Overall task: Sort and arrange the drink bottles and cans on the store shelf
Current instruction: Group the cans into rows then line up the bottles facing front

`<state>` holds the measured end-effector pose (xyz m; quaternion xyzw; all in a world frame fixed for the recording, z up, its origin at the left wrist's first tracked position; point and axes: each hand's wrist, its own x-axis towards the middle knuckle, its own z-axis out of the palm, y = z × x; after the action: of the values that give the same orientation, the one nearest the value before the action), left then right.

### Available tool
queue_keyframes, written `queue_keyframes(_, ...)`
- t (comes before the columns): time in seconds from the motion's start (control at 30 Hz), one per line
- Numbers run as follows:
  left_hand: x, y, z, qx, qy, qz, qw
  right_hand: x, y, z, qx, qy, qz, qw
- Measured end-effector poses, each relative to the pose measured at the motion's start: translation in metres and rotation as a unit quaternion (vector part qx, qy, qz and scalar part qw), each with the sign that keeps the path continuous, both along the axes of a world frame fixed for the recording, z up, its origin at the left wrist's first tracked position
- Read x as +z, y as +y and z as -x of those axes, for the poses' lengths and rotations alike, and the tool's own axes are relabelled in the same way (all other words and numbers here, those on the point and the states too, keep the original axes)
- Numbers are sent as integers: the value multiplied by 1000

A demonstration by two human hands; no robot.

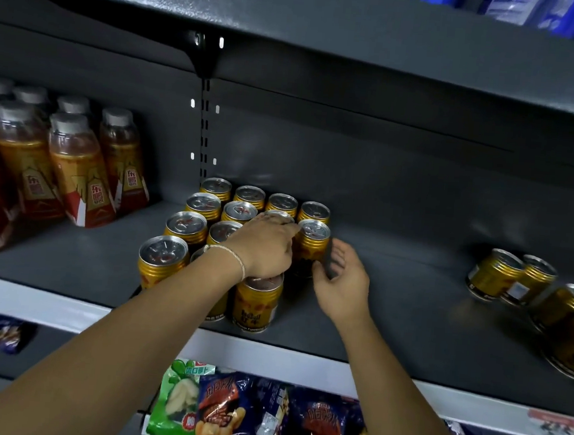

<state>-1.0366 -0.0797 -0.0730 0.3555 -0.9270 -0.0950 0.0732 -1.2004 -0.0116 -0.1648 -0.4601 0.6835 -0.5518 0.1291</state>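
Several gold drink cans point(189, 225) stand in rows at the middle of the dark shelf point(391, 311). My left hand point(266, 246) lies palm down over the right part of the block, its fingertips touching the top of the right-end can point(312, 245). My right hand point(340, 283) is cupped beside that same can, fingers apart, with a small gap to it. One front can point(256, 304) stands under my left wrist, near the shelf edge. Some cans under my left hand are hidden.
Amber bottles with grey caps point(76, 173) stand at the left. A few more gold cans point(511, 276) are grouped at the right end, seen at a slant. Bare shelf lies between them and my hands. Snack bags point(228, 415) hang below; an upper shelf point(295, 12) overhangs.
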Motion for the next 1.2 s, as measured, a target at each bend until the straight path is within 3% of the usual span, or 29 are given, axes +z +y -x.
queue_keyframes(0.13,17,16,20,37,-21,10,999,14,28,18,-45,56,34,997)
queue_keyframes(0.27,19,55,75,-16,63,32,997,29,78,61,-80,119,34,989)
queue_keyframes(0.43,-4,113,166,-104,108,-11,989,49,149,144,-172,185,-64,965)
queue_keyframes(0.67,-23,181,264,-170,111,-57,977,70,227,238,-271,276,-176,905)
queue_keyframes(0.93,-30,216,307,-181,99,-63,977,97,226,286,-216,318,-388,838)
queue_keyframes(1.1,-35,210,303,-163,94,-62,980,103,224,289,-214,334,-390,831)
queue_keyframes(1.2,-34,204,301,-156,104,-68,980,107,225,280,-211,338,-354,846)
